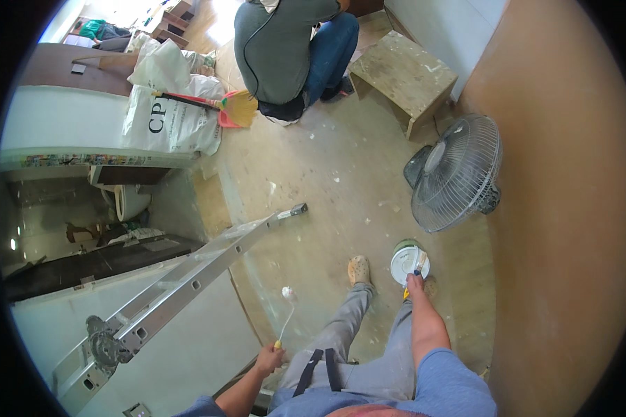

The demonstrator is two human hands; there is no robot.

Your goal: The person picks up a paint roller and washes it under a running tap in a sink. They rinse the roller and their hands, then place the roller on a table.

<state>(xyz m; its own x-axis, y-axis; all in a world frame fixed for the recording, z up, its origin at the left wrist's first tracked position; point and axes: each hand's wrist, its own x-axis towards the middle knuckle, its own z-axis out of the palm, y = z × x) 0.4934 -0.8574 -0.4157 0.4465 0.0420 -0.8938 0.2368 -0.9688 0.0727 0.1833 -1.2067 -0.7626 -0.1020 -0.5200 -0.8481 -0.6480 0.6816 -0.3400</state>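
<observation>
My left hand point(269, 359) is closed around the yellow handle of a small paint roller point(287, 325). Its thin wire frame points away from me and ends in a white roller head above the floor. On my right side, my right hand point(415, 283) grips a paintbrush point(419, 263), whose bristle end lies over the white lid of a round paint bucket point(400, 267). A bit of yellow shows below that fist. From this angle I cannot tell whether the brush touches the lid. The bucket stands on the floor beside my right foot.
An aluminium ladder point(188, 278) slants along the left. A standing fan point(459, 174) and a wooden stool point(403, 73) are at the right. Ahead squats another person point(285, 55), near white sacks point(167, 111), a broom point(238, 109) and a red dustpan point(228, 124). Specks mark the floor point(327, 181).
</observation>
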